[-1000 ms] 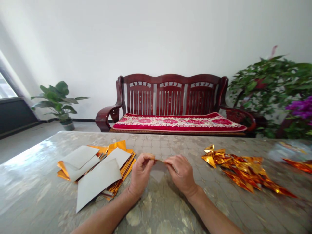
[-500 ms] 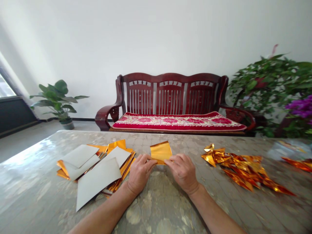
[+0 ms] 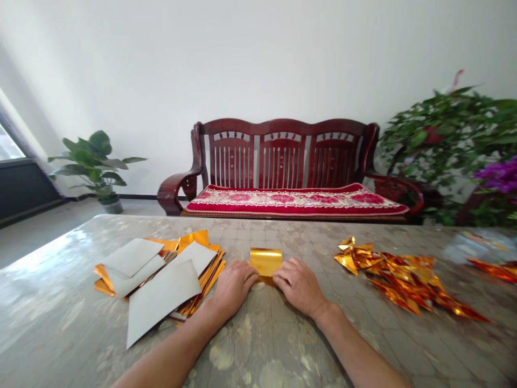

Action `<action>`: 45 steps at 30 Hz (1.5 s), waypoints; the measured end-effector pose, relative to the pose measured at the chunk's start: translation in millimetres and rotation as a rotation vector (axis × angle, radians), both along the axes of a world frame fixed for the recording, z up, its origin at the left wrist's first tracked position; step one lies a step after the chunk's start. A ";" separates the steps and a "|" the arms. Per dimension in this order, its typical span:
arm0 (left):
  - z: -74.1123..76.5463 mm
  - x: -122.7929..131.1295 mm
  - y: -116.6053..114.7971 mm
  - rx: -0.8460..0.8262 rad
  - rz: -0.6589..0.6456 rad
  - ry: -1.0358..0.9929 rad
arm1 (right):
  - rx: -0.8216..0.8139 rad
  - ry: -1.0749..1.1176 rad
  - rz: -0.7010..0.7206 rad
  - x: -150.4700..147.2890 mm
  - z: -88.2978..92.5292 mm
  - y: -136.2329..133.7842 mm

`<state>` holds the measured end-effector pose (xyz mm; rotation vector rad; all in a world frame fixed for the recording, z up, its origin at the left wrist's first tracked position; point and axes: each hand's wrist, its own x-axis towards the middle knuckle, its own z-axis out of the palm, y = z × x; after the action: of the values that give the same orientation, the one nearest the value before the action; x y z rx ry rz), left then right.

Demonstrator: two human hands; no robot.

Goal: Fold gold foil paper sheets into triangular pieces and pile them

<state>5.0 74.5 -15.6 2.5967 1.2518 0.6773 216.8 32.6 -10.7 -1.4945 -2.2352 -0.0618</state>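
Between my two hands is a small sheet of gold foil paper [image 3: 265,262], its far edge curling up and its near edge bent or folded. My left hand [image 3: 236,283] pinches the near left corner, fingers closed. At the near right corner, my right hand [image 3: 298,283] pinches the same sheet with thumb and fingers together. Both wrists rest low over the table. To the left lies a loose stack of foil paper [image 3: 163,304], several sheets with their pale backs up and gold edges showing. On the right sits a heap of folded gold foil pieces [image 3: 398,275].
The table [image 3: 258,345] has a patterned, glossy cover. A clear plastic bag [image 3: 476,245] lies at the far right beside another foil piece [image 3: 493,269]. Beyond the table stand a dark red wooden bench [image 3: 283,129], a potted plant [image 3: 97,167] and leafy greenery [image 3: 448,129].
The foil sheet has come down and nearer, from tilted up to lying flatter with its far edge curled. Both hands have lowered slightly with it, still pinching its near corners.
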 end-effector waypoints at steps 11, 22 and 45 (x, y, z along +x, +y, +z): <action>3.0 3.9 7.8 -0.243 0.100 -0.071 | -0.135 0.093 -0.101 -2.8 -0.3 6.4; 11.4 6.2 8.3 -0.311 0.217 -0.057 | -0.158 0.044 -0.151 -4.5 2.2 7.2; 17.3 10.0 4.5 -0.137 0.283 0.201 | -0.162 0.003 -0.212 -6.6 4.2 6.9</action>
<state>15.0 79.0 1.7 2.4484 1.6842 0.3620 210.2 39.5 -6.5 -1.8123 -2.1143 0.0573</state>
